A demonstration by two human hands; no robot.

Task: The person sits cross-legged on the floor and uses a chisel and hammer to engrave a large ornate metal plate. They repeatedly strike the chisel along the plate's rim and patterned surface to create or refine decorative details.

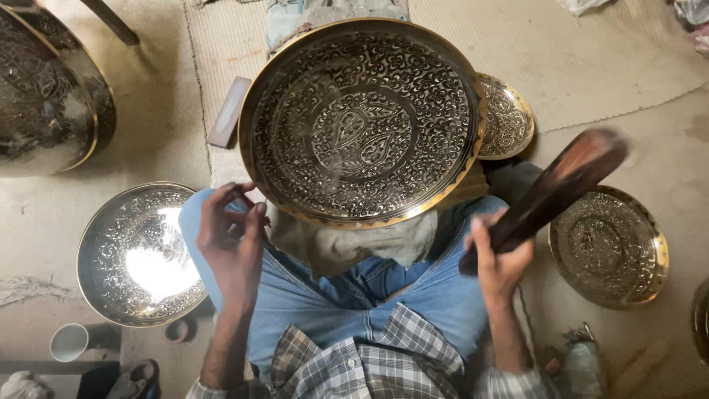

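A large round brass tray [450, 185] with dense engraved floral patterns rests tilted on my lap over a grey cloth [354, 244]. My left hand [230, 240] sits at the tray's lower left rim and pinches a thin dark tool [242, 195] against the edge. My right hand [496, 255] grips the lower end of a dark wooden mallet [550, 193], raised to the right of the tray and blurred at its upper end.
Other engraved metal dishes lie around me: one silvery at left [111, 229], one brass at right [650, 251], a small one behind the tray [517, 122], a large one top left [92, 96]. A wooden block [227, 112] and a white cup [68, 342] sit on the floor.
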